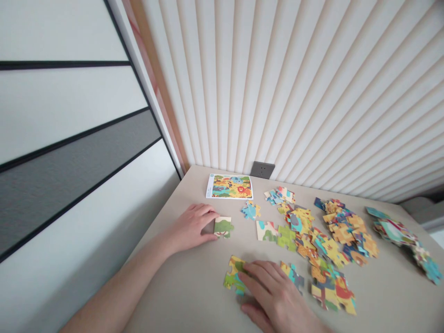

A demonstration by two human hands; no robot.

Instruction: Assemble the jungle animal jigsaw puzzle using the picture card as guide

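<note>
My left hand (196, 227) rests at the left side of the table. Its thumb and fingertips hold the left edge of a cream puzzle piece with a green tree (224, 226), which lies flat. Nearer to me, my right hand (272, 291) reaches over a yellow-and-green puzzle piece (233, 274). Its fingertips cover that piece's right part, and the thumb is apart from the fingers. Partly behind this hand lies a yellow and grey-blue piece (294, 276). Between the tree piece and the piles are a cream piece (266, 231) and a green piece (286, 237).
A picture card (229, 187) lies at the back of the table (194, 282). Near it is a blue piece (250, 210). Piles of loose puzzle pieces (347, 226) spread to the right, with another pile (395, 231) farther right. A dark socket (262, 169) sits by the ribbed wall (277, 83).
</note>
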